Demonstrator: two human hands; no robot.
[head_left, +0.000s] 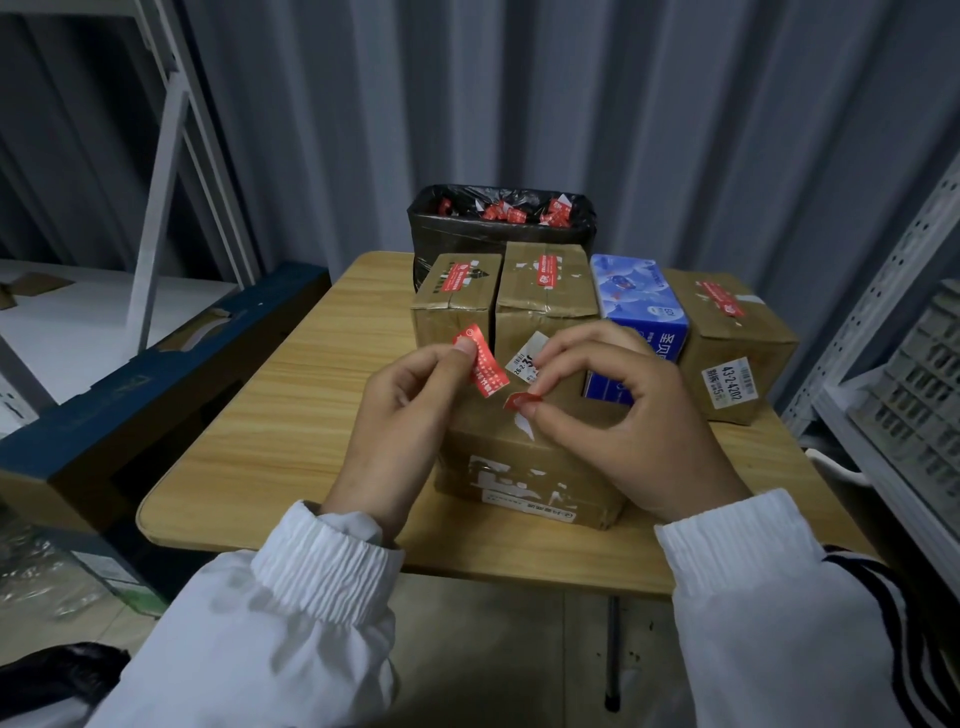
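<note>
- Two white sleeves (322, 561) with ribbed cuffs come in from the near edge, one on each side.
- The left hand (410, 410) is raised just above the near cardboard box (530, 467). Its thumb and forefinger pinch the upper end of a red sticker strip (485, 366), which hangs tilted and free of the box, over its far left corner.
- The right hand (623, 415) lies over the top of the same box. Its thumb and forefinger pinch a small red scrap (522, 400) at the top face; I cannot tell whether the scrap adheres to the cardboard.
- The near cardboard box stands at the near middle of the wooden table (291, 415), with torn white label remnants on its near face.
- A far row stands side by side behind it. From left to right it is a brown box (452, 306), a second brown box (545, 291), a blue carton (639, 301) and a third brown box (737, 353). Each brown one has a red sticker on top.
- Beyond the row, at the far edge, a bin lined with a black bag (498, 244) holds many red pieces.
- Grey perforated shelving (883, 312) stands at the right.
</note>
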